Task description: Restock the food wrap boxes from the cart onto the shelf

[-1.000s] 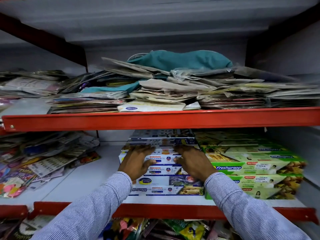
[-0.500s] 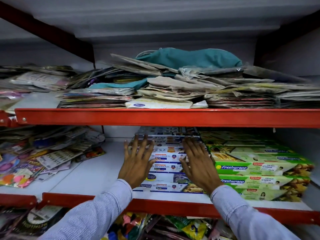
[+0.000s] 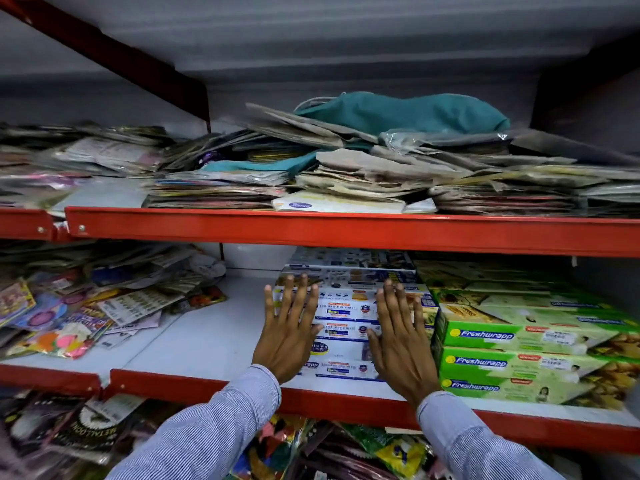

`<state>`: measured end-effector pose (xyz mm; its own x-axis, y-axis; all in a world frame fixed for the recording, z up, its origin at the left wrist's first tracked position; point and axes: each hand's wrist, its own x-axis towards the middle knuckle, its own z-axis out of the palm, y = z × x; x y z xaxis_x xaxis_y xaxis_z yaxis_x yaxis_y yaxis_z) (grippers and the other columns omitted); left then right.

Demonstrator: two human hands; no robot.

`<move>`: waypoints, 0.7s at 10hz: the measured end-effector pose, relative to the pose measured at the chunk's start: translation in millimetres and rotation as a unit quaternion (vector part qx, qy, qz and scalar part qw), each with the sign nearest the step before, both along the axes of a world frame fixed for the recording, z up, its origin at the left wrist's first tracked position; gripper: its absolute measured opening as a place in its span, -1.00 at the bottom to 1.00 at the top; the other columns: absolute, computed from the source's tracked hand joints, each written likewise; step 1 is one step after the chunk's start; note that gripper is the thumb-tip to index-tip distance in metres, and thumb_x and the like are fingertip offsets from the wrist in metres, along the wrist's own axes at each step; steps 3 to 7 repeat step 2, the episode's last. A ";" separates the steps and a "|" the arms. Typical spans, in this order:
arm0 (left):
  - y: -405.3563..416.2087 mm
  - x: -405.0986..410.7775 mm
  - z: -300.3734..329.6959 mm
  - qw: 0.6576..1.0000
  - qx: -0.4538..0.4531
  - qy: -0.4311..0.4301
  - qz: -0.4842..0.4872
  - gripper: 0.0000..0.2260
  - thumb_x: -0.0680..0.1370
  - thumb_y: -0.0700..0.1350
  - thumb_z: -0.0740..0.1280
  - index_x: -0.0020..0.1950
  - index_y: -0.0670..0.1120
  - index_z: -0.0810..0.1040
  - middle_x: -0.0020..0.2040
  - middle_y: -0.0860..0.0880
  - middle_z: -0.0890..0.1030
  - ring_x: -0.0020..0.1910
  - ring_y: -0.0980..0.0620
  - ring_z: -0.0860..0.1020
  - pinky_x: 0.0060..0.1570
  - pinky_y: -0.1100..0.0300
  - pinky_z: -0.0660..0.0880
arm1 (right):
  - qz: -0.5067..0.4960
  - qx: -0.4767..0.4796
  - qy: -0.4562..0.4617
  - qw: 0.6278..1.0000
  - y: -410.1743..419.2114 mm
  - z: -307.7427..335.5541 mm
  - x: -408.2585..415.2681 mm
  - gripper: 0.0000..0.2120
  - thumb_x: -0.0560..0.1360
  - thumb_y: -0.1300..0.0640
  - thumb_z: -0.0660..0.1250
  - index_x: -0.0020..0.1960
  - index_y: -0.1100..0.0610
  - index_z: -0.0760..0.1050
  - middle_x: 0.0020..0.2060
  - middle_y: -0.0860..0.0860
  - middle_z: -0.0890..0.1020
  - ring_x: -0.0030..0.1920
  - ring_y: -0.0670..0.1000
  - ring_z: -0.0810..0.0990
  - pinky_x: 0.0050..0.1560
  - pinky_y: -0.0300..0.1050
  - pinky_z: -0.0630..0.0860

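A stack of white and blue foil wrap boxes [image 3: 346,311] stands on the middle shelf [image 3: 214,337], stepped back toward the rear. My left hand [image 3: 287,329] lies flat against the stack's left front, fingers spread. My right hand [image 3: 400,337] lies flat against its right front, fingers spread too. Neither hand grips a box. To the right, touching the stack, sit green Freshwrapp boxes [image 3: 519,362] piled several high. The cart is out of view.
Loose colourful packets [image 3: 86,306] cover the left of the middle shelf. The upper shelf with its red edge [image 3: 346,232] holds paper bags and a teal cloth bag [image 3: 408,112]. More packets [image 3: 311,448] fill the shelf below. White shelf surface shows left of the stack.
Both hands have opened from curled over the boxes to flat with fingers spread against the stack's front. The view has shifted slightly left and down.
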<state>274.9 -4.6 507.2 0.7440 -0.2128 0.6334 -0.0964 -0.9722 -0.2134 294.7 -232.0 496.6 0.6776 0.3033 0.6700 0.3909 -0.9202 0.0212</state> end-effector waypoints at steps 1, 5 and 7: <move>-4.9 -25.8 18.5 0.997 -0.005 -0.061 -0.043 -0.36 0.64 0.12 0.13 0.56 -0.20 -0.01 0.59 -0.19 -0.04 0.57 -0.18 -0.10 0.49 -0.30 -0.13 | 0.044 -0.006 -0.088 0.995 4.2 13.7 -19.2 -0.33 0.60 -0.04 0.13 0.58 0.18 -0.03 0.60 0.10 -0.02 0.61 0.10 -0.05 0.54 0.22 0.05; -19.0 -57.2 58.9 0.985 -0.039 -0.139 -0.099 -0.33 0.62 0.13 0.16 0.56 -0.21 0.00 0.59 -0.19 -0.02 0.57 -0.17 -0.10 0.50 -0.27 -0.14 | 0.057 0.053 -0.176 0.981 11.6 56.8 -50.5 -0.31 0.55 0.01 0.22 0.56 0.22 0.04 0.59 0.14 0.02 0.60 0.14 -0.04 0.57 0.25 -0.01; -19.0 -57.2 58.9 0.985 -0.039 -0.139 -0.099 -0.33 0.62 0.13 0.16 0.56 -0.21 0.00 0.59 -0.19 -0.02 0.57 -0.17 -0.10 0.50 -0.27 -0.14 | 0.057 0.053 -0.176 0.981 11.6 56.8 -50.5 -0.31 0.55 0.01 0.22 0.56 0.22 0.04 0.59 0.14 0.02 0.60 0.14 -0.04 0.57 0.25 -0.01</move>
